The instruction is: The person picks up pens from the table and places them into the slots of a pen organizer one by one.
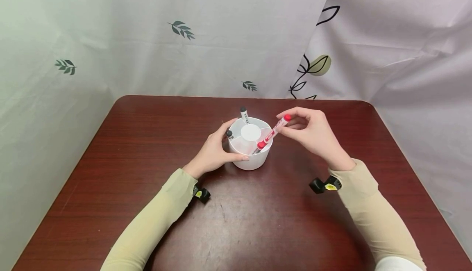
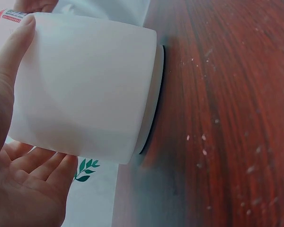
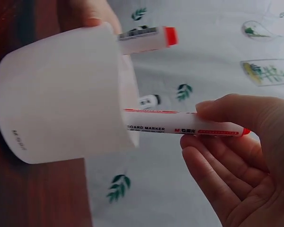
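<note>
A white round pen holder with divided compartments stands on the table. My left hand grips it from the left, thumb at the near rim and fingers round the far side. Between the thumb and fingertips of my right hand is a red-capped board marker, tilted, its lower end inside the holder's right side. A second red-capped marker leans in the near compartment by my left thumb. Two black-capped markers stand in the holder, one at the back and one at the left.
The dark reddish-brown wooden table reaches back to a pale curtain printed with leaves. Curtain cloth also hangs along both sides. A small black camera is strapped to each wrist, below the hand.
</note>
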Tool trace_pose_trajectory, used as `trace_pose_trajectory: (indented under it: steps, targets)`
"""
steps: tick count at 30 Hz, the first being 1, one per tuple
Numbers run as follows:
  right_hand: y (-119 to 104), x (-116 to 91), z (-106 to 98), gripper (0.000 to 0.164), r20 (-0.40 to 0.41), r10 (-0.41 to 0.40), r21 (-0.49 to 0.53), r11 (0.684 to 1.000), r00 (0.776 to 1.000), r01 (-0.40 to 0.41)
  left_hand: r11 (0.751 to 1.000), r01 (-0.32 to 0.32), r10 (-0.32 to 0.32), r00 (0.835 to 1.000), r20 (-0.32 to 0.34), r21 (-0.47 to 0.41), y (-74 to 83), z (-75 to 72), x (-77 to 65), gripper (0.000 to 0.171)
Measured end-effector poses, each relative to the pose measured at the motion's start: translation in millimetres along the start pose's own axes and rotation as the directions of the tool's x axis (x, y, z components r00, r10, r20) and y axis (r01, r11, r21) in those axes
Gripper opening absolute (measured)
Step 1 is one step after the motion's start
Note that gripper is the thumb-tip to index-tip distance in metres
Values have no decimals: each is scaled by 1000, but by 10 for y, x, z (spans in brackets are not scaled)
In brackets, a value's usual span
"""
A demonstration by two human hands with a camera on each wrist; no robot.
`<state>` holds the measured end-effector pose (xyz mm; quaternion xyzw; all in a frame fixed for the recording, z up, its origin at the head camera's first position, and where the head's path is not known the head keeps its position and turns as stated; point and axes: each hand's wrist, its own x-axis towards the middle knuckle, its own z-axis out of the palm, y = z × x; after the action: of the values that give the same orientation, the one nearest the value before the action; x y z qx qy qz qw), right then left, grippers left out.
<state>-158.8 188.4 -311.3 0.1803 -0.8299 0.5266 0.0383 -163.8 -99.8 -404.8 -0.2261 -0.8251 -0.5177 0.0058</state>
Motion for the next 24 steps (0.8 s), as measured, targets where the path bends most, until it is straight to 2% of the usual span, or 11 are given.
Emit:
trace_pose_trajectory:
  steps: [5,13,24]
  targets:
    - [87,37,98,26,27,33,-28,999,999,-32,1000,4,-4,1000,-1,-2,1,1,0,107]
    - [253,62,171,29,59,25,-50,999,998,-22,1000,-1,1,1000,3,-10,-7,3,-2,107]
    - [329,83,221,32,39,27,-43,999,999,-25,1000,-2,2,1000,7,-10,-24,4,0,107]
